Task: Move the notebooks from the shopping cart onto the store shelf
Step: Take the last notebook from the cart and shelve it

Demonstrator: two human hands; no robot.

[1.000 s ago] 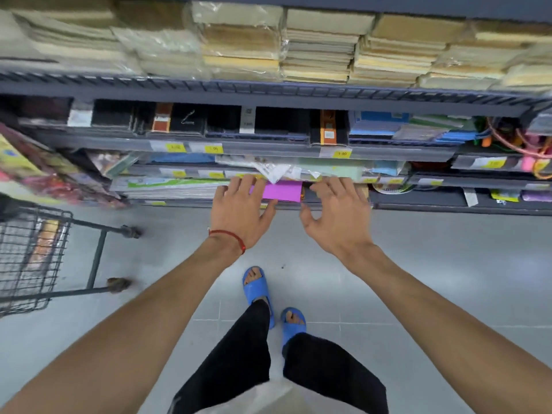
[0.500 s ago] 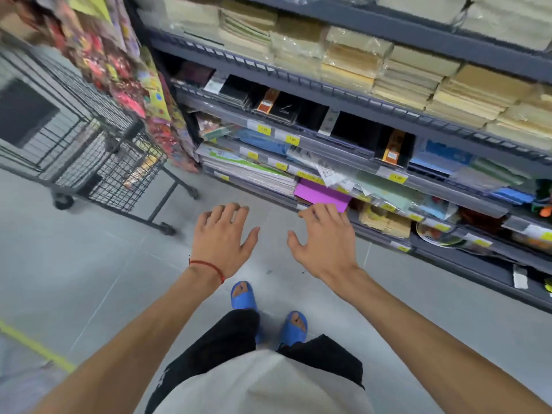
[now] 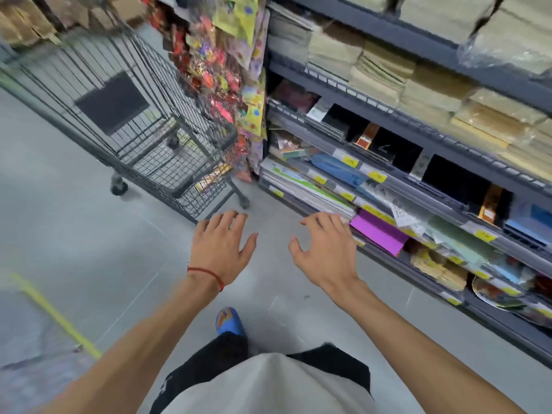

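1. Both empty, fingers spread: left hand (image 3: pixel 221 246), right hand (image 3: pixel 322 252).
2. Purple notebook (image 3: pixel 379 231) lies on store shelf (image 3: pixel 442 144), just beside my right hand.
3. Shopping cart (image 3: pixel 155 156) ahead of left hand; I judge more remain inside.

Bright hanging packets (image 3: pixel 221 70) — yellow floor stripe (image 3: pixel 56 316), one blue sandal (image 3: pixel 228 321)

The shopping cart (image 3: pixel 128 121) is dark metal wire. The store shelf (image 3: pixel 448 144) looks like gray painted metal. The floor (image 3: pixel 59 234) is smooth gray tile with a dull shine. A purple notebook (image 3: pixel 379 231) has a flat paper cover. Shiny clear plastic wraps the paper stacks (image 3: pixel 433 88).
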